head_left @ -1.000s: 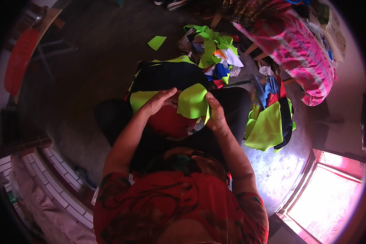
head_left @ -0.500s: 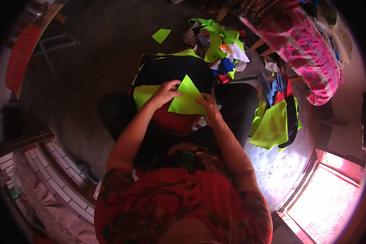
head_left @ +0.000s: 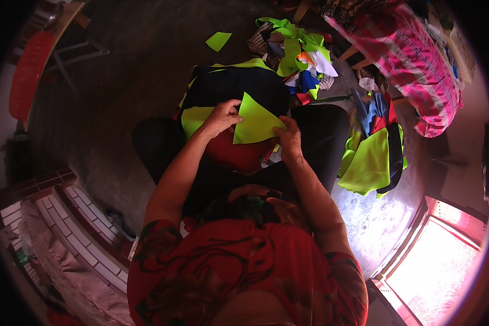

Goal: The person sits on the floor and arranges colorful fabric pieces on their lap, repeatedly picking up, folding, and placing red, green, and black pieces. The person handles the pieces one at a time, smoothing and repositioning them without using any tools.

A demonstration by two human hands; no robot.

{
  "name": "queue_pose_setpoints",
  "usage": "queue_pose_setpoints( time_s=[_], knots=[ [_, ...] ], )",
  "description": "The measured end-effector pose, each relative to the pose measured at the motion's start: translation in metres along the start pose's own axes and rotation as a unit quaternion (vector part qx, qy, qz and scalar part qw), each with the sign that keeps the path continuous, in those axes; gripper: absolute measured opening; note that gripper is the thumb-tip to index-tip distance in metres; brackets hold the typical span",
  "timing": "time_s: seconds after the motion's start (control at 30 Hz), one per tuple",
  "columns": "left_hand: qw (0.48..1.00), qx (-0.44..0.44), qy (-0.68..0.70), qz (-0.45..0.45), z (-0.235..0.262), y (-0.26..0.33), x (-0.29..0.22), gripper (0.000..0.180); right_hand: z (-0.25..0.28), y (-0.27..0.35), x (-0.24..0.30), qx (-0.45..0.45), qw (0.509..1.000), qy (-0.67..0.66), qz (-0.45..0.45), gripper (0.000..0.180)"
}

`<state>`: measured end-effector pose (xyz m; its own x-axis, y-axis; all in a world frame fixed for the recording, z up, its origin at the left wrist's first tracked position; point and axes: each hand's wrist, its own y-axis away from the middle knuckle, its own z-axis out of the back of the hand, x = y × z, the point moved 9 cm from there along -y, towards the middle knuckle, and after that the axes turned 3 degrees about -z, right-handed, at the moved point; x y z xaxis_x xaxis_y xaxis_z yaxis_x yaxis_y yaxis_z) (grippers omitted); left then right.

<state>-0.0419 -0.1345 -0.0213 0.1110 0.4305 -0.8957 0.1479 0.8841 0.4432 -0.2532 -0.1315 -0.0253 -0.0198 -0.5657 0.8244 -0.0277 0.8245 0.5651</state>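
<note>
The room was dim, with a dark floor and bright light at the low right. A pink checked cloth hung at the upper right. A black and green cloth lay just past your hands. Beyond it, to the right, sat a heap of scraps, with a bundle nearer your right knee. The green piece was up between your hands, over a red thing, one point up. Your left hand pinched its left edge, and your right hand gripped its right corner. A small loose scrap lay alone on the floor. It seemed best to pinch lightly by the edges and pull both sides the same, so the piece was flat and had no folds.
</note>
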Motion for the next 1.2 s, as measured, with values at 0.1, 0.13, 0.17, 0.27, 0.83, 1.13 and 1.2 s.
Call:
queue_pose_setpoints(
  time_s=[0.1,0.13,0.17,0.27,0.83,1.13,1.2],
  knots=[
    [1.000,0.009,0.009,-0.011,-0.002,-0.002,0.003,0.057,0.002,-0.001,0.005,-0.015,0.999,0.001,0.036,0.043],
    [1.000,0.009,0.012,-0.008,-0.002,-0.002,0.003,0.059,0.003,-0.001,0.007,-0.016,0.999,0.003,0.043,0.043],
    [1.000,0.008,0.016,-0.004,-0.003,-0.002,0.003,0.061,0.003,-0.001,0.010,-0.017,0.999,0.005,0.050,0.043],
    [1.000,0.006,0.006,-0.008,-0.003,-0.001,0.002,0.067,0.005,-0.002,0.011,-0.028,0.998,0.007,0.051,0.043],
    [0.997,0.032,-0.057,-0.028,-0.012,-0.001,-0.003,0.040,0.017,-0.010,0.023,-0.079,0.979,0.036,0.186,0.067],
    [1.000,0.012,-0.001,-0.003,-0.008,-0.001,0.006,0.042,0.012,0.017,0.042,-0.137,0.920,0.249,0.270,0.045],
    [1.000,0.015,0.002,-0.008,-0.009,-0.002,0.006,0.041,0.016,0.003,0.019,-0.107,0.946,0.241,0.189,0.041]
  ],
)
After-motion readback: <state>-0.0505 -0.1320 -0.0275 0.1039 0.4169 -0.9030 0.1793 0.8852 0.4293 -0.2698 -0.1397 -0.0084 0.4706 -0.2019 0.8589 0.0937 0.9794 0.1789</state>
